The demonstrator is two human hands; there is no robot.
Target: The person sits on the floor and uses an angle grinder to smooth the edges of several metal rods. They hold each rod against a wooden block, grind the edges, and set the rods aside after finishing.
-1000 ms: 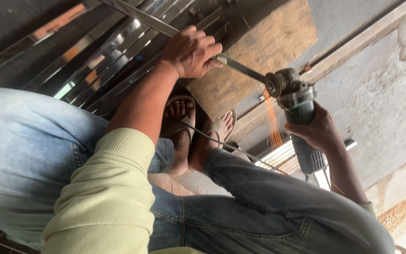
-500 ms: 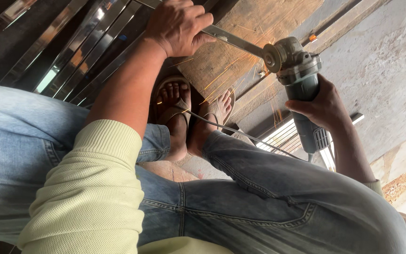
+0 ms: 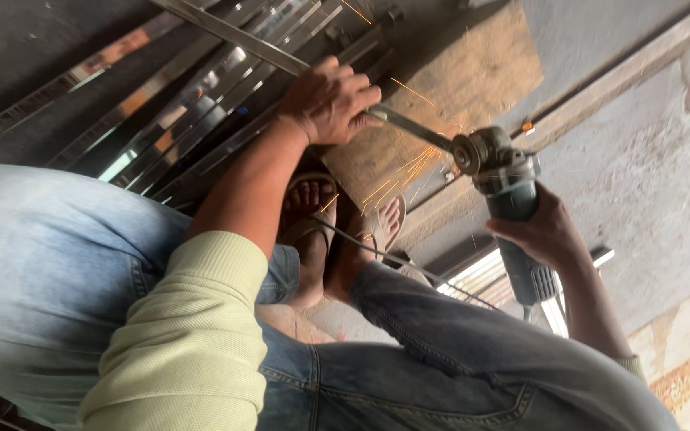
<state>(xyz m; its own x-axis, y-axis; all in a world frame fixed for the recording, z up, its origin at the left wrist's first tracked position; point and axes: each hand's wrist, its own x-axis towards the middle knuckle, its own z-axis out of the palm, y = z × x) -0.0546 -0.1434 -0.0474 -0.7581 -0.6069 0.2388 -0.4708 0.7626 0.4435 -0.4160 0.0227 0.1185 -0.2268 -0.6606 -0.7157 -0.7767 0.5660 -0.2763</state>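
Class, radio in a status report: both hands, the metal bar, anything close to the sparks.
Left hand clamped on metal bar. Right hand gripping angle grinder, disc on the bar, sparks flying. Sandalled feet and grinder cable right under the sparks.

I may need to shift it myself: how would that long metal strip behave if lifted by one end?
The metal strip looks thin, flat and long, so it would probably sag and spring. Its shiny surface suggests a slippery grip. The left hand pins it while the grinder throws sparks, so the ground end is likely hot.
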